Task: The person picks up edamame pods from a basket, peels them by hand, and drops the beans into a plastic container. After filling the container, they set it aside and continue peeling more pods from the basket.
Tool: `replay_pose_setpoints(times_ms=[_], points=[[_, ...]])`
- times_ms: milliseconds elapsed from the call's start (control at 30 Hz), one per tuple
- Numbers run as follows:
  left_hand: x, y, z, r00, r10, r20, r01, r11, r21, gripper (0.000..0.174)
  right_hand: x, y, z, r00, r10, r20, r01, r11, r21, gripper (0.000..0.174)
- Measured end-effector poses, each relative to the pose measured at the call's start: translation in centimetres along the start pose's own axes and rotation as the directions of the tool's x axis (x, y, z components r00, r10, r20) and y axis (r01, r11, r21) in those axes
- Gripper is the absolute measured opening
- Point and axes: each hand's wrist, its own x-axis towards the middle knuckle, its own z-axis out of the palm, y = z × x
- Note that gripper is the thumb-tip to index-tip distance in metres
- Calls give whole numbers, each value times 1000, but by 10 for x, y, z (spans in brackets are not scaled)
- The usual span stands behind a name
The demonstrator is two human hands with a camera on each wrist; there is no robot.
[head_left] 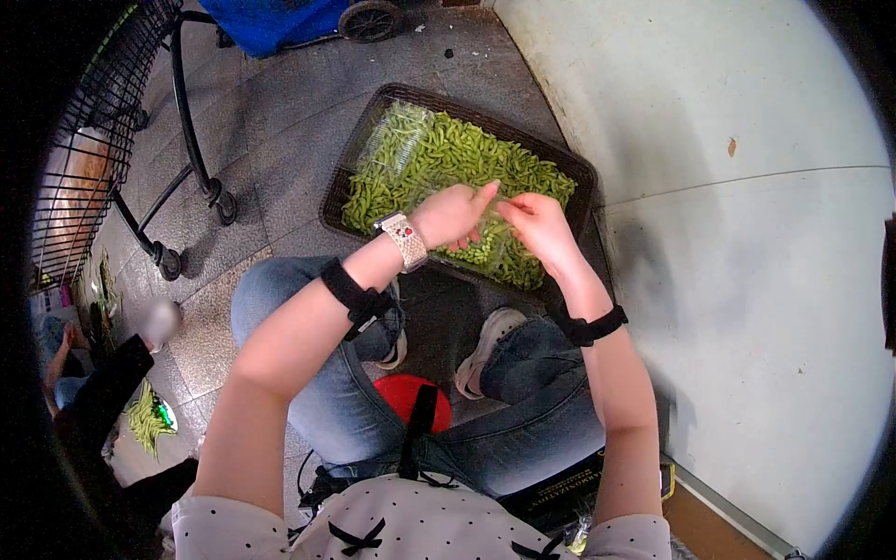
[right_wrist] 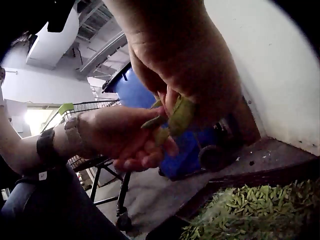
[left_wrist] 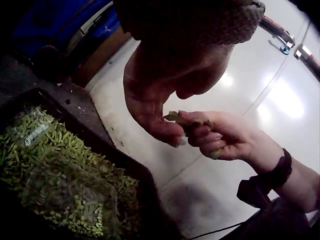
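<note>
In both wrist views, green edamame pods [right_wrist: 180, 116] show at the fingertips where the two hands meet. My right hand [head_left: 541, 229] pinches a pod between thumb and fingers. My left hand [head_left: 450, 217], a patterned band on its wrist, holds pods at its thumb, its other fingers curled below. Under the hands a clear plastic box [left_wrist: 37, 187] holds shelled green beans [left_wrist: 82, 217]. It sits on a heap of pods [head_left: 485, 154] that fills a dark woven basket [head_left: 378, 93]. My hands hide part of the box in the head view.
Another clear plastic container [head_left: 397, 140] lies on the pods at the basket's far left. A white wall [head_left: 728, 233] rises at right. A wire cart [head_left: 103, 140] stands at left, near another person's sleeve [head_left: 103, 387]. A red round object [head_left: 401, 397] lies between my legs.
</note>
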Motion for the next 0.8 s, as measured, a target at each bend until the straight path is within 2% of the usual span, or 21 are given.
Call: replay_pose_setpoints(times_ms=[33, 133, 167, 267, 333, 367, 433, 467, 500, 600, 633, 733, 767, 800], points=[[-1, 1, -1, 1000, -20, 4, 20, 1000, -5, 42, 0, 0, -3, 1000, 22, 8, -22, 1000, -19, 22], [5, -7, -5, 965, 223, -140, -219, 975, 48, 39, -1, -3, -17, 999, 32, 9, -32, 999, -32, 22], [6, -7, -6, 983, 152, -98, -160, 984, -77, 34, 1, 0, -23, 1000, 22, -8, -22, 996, -89, 22], [-3, -4, -11, 964, 245, -105, -264, 934, -242, 26, 18, 42, -53, 970, -194, -147, 128, 920, -369, 24], [-1, -4, -12, 955, 281, -101, -298, 913, -278, 23, 16, 45, -64, 924, -283, -256, 158, 895, -418, 27], [0, -5, -11, 949, 298, -99, -314, 902, -297, 21, 12, 49, -66, 933, -196, -304, 134, 968, -211, 25], [-1, 0, -6, 941, 327, -83, -338, 917, -212, 21, 0, 29, -62, 977, 34, -213, -6, 992, 129, 21], [-1, 2, -3, 937, 342, -72, -349, 922, -169, 21, -5, 21, -60, 981, 136, -141, -91, 953, 290, 20], [-1, 3, -1, 932, 361, 6, -355, 919, -172, 24, -9, 15, -58, 990, 139, 23, -137, 918, 371, 19], [-2, 6, 7, 945, 315, 92, -302, 944, -131, 28, -14, 5, -41, 982, 141, 124, -181, 883, 433, 21], [-6, 8, 9, 947, 315, 71, -301, 941, -155, 31, -20, -6, -36, 983, 99, 157, -153, 910, 386, 21], [-2, 5, 8, 935, 319, 152, -291, 940, -180, 29, -24, -13, -27, 980, -117, 161, 70, 959, 273, 19], [-2, 3, 8, 930, 332, 157, -296, 931, -214, 29, -26, -17, -23, 983, -141, 115, 113, 968, 223, 16], [-3, 3, 7, 924, 346, 164, -301, 921, -247, 30, -26, -18, -23, 988, -101, 116, 73, 972, 221, 15]])
